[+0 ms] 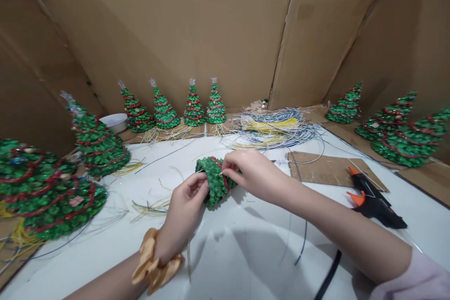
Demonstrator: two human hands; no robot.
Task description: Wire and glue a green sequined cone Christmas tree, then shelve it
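A small green artificial Christmas tree (215, 183) with red garland lies tilted on its side, its open base turned to the left. My left hand (188, 197) is closed on the rim of that base, some fingers tucked inside. On the tree's upper side my right hand (249, 173) pinches with thumb and forefinger at the garland; a tiny pale tip shows there, too small to name. The right hand covers the tree's narrow end. Thin yellow and dark wires (151, 208) lie to the left of the left hand.
Finished-looking trees (101, 143) line the left and back, more (344, 103) stand at right. A wire bundle (277, 124) lies behind the hands. A black-and-orange glue gun (376, 199) rests beside a cardboard piece (319, 168). A white bowl (116, 122) sits back left. Cardboard walls (158, 33) enclose the white table.
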